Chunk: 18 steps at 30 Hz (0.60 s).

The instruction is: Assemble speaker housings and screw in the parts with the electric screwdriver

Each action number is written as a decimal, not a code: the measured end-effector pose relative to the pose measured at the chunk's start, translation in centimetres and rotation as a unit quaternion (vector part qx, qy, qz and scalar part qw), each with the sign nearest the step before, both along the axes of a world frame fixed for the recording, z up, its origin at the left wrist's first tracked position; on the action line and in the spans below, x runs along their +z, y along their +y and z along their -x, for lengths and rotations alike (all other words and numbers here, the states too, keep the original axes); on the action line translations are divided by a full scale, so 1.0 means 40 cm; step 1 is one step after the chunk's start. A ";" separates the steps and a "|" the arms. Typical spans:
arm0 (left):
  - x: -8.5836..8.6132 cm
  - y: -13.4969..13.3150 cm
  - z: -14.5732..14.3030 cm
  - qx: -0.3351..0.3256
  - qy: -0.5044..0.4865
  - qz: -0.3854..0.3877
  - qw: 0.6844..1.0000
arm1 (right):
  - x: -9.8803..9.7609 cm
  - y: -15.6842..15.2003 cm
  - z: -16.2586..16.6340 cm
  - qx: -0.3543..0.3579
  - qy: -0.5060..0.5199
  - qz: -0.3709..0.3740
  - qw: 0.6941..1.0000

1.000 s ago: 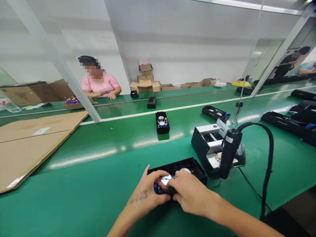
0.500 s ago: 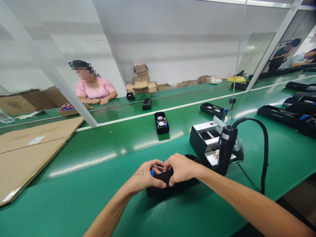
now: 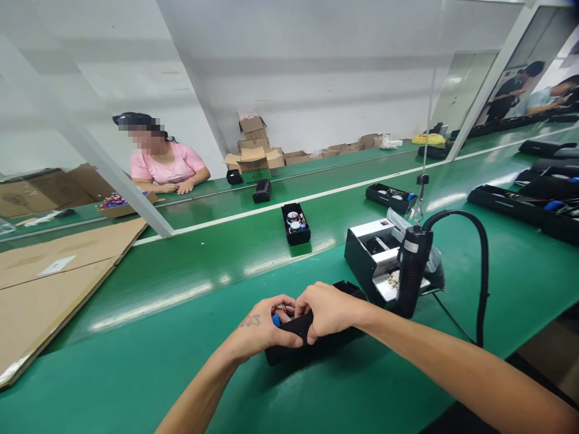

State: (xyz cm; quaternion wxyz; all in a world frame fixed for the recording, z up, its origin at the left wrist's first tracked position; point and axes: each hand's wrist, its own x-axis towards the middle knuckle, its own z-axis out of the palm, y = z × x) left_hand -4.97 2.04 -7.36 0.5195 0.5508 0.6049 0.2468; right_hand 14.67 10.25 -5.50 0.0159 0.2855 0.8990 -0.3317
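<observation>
The left hand (image 3: 260, 328) and right hand (image 3: 328, 310) gripped a black plastic case (image 3: 294, 349) on the green workbench (image 3: 136, 374), just beside a boxy machine (image 3: 368, 259) right of center.

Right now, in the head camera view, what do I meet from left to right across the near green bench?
Cardboard sheet, left hand, black case, right hand, black-and-white bench station, black handpiece with cable, long black tray.
</observation>
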 end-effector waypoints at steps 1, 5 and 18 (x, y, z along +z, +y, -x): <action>0.000 0.000 0.001 -0.001 0.004 0.001 1.000 | 0.002 0.001 0.003 -0.003 -0.005 0.003 1.000; -0.004 0.004 0.006 -0.008 0.008 0.004 1.000 | 0.007 0.004 0.011 -0.007 -0.022 0.008 1.000; -0.019 0.004 0.010 -0.006 0.005 0.004 1.000 | 0.002 -0.021 0.006 0.021 -0.005 -0.037 0.999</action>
